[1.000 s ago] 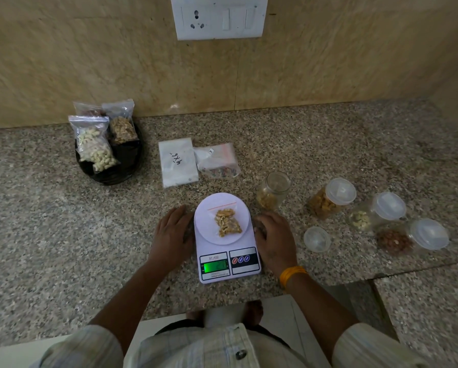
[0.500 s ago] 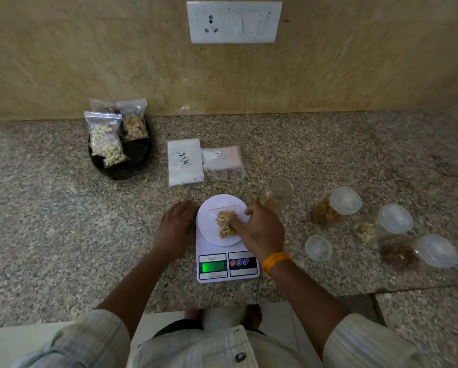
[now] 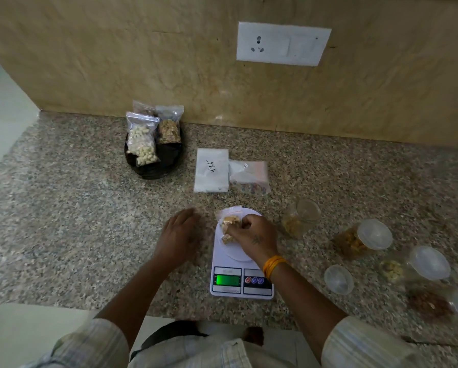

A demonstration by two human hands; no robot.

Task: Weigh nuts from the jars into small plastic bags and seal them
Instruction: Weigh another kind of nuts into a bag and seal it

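Our right hand [image 3: 254, 236] pinches the nut bag [image 3: 229, 224] on the scale [image 3: 239, 261]; our left hand [image 3: 178, 235] rests flat, holding nothing. Light, floppy, slippery: we'd grip its top strip.

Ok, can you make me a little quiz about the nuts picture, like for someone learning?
1. True or false: the right hand grips the small bag of nuts on the kitchen scale.
2. What does the left hand hold?
3. Where are the filled bags? A) black bowl B) on the scale C) in a jar

Key: 1 true; 2 nothing, it hovers open beside the scale; 3 A.
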